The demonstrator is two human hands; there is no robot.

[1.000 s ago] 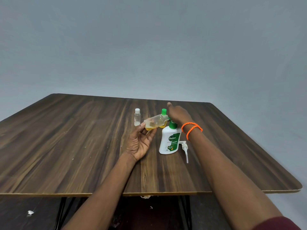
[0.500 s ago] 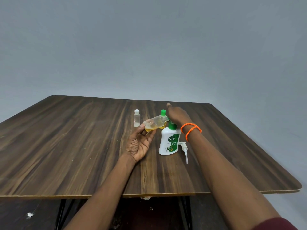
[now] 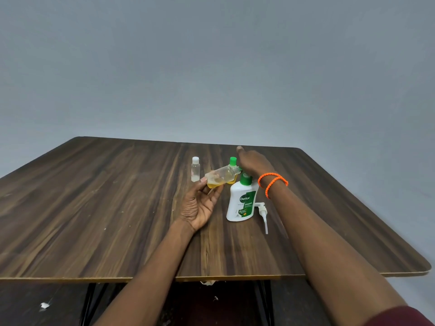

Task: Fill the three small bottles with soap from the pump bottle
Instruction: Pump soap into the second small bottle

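Note:
My left hand (image 3: pixel 200 205) holds a small clear bottle (image 3: pixel 220 177) on its side, palm up, with yellow soap pooled in its lower part. Its neck points right toward my right hand (image 3: pixel 253 162), which hovers just behind the pump bottle with its back to the camera and its fingers hidden. The white and green pump bottle (image 3: pixel 241 203) stands upright with only its green neck on top. Its white pump head (image 3: pixel 263 214) lies on the table beside it. A small bottle with a green cap (image 3: pixel 232 162) stands behind, partly hidden. Left of it stands a clear bottle with a white cap (image 3: pixel 195 169).
Everything sits near the middle of a dark wood-grain table (image 3: pixel 94 208), whose front edge runs close to me. Orange bands (image 3: pixel 273 183) circle my right wrist. A plain grey wall rises behind, and bits of litter lie on the floor under the table.

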